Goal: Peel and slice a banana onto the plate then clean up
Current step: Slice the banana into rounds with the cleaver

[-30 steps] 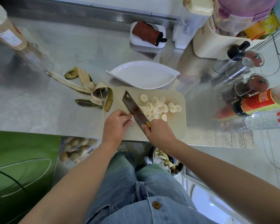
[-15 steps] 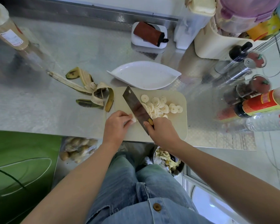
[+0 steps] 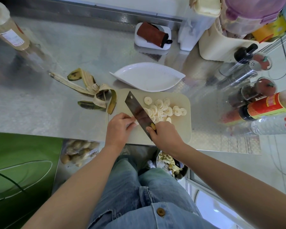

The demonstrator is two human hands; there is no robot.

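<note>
My right hand (image 3: 165, 135) grips the cleaver (image 3: 139, 113) over the cutting board (image 3: 180, 129); my left hand (image 3: 118, 128) pinches the banana stub (image 3: 136, 123) beside the cut slices (image 3: 163, 109).

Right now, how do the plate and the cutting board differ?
Shape: the plate is leaf-shaped with pointed ends; the cutting board is a rounded rectangle. Colour: plate white, cutting board cream. Load: the plate holds no slices; the cutting board carries the banana slices. Place: the plate lies behind the cutting board, farther from the person. Shared: both lie flat on the metal counter.
</note>
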